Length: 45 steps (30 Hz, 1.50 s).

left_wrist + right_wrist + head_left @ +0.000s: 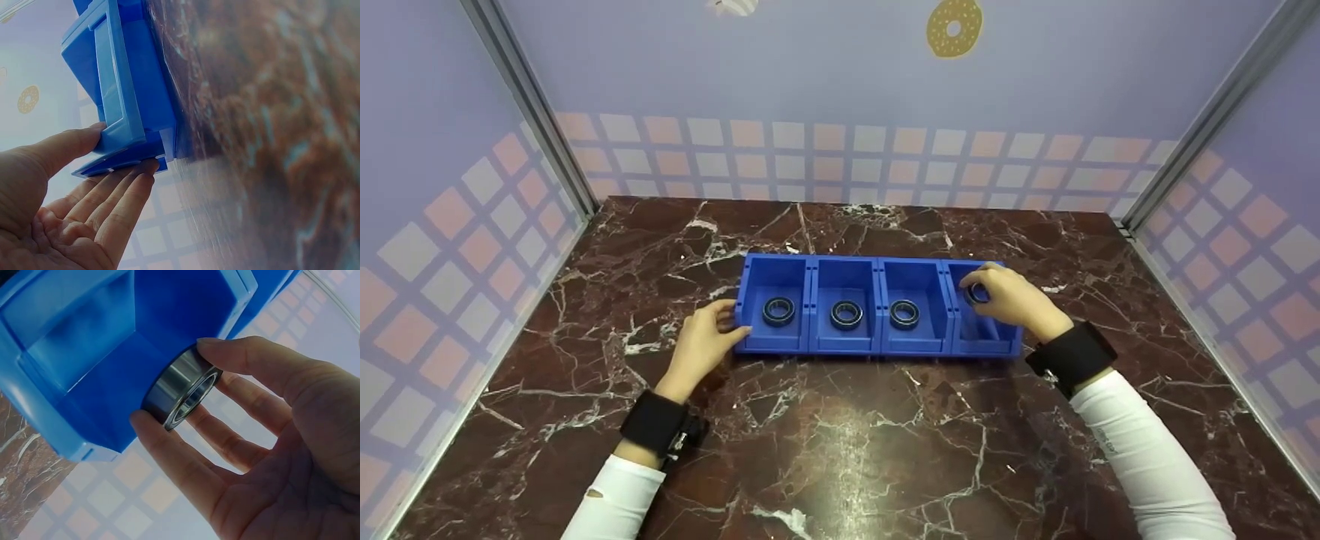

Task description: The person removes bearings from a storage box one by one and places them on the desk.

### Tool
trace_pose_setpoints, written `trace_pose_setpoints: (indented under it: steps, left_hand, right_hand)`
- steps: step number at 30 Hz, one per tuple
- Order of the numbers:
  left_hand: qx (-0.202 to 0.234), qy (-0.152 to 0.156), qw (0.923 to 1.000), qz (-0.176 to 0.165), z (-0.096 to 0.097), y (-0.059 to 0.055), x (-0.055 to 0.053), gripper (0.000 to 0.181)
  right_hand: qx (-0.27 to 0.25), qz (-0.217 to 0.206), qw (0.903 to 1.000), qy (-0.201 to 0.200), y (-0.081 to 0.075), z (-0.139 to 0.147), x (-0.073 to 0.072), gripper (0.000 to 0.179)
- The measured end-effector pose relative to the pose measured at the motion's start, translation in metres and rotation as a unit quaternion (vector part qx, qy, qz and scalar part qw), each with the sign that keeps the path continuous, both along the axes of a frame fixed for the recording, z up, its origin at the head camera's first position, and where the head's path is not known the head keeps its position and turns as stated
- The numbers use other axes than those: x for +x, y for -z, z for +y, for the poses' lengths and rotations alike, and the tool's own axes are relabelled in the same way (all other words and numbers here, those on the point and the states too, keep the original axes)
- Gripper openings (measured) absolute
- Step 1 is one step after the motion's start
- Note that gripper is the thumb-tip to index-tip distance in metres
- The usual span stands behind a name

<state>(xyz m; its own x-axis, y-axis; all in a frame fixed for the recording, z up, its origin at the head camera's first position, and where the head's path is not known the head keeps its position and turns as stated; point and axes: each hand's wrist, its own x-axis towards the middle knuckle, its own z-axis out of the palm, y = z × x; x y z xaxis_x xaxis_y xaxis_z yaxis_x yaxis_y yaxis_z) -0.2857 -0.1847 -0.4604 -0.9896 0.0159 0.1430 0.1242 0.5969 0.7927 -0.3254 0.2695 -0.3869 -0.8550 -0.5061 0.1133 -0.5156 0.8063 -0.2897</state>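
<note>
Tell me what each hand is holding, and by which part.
The right hand pinches a ring bearing by its outer rim. The left hand grips the leftmost blue bin at its left side wall.

Rightmost bearing [973, 295] partly behind right hand [1014, 297]

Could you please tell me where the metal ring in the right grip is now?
In the head view, the metal ring is pinched in the right grip, at the rightmost blue bin, right of the next ring.

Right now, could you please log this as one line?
right hand pinches bearing at rightmost bin | left hand holds leftmost bin | leftmost and both middle bins: one resting bearing each
</note>
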Motion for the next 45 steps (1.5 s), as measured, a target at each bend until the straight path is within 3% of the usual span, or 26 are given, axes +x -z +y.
trace_pose_setpoints:
  steps: [14, 24, 32, 45]
  left_hand:
    - [-0.006, -0.001, 1.0, 0.004, -0.001, -0.001, 0.001, 0.049]
    - [-0.008, -0.002, 1.0, 0.001, 0.001, -0.002, 0.001, 0.049]
    - [-0.004, 0.0, 1.0, -0.001, 0.0, -0.002, 0.001, 0.05]
    - [-0.006, 0.004, 1.0, -0.002, -0.001, -0.001, 0.0, 0.05]
  right_hand:
    - [0.0, -0.012, 0.9999, -0.005, -0.011, 0.004, 0.005, 0.035]
    - [-0.016, 0.011, 0.9995, -0.024, -0.015, 0.007, 0.017, 0.033]
    - [-0.008, -0.024, 0.9995, -0.019, -0.022, 0.008, 0.027, 0.033]
    - [-0.007, -0.023, 0.9994, -0.023, -0.025, 0.009, 0.045, 0.03]
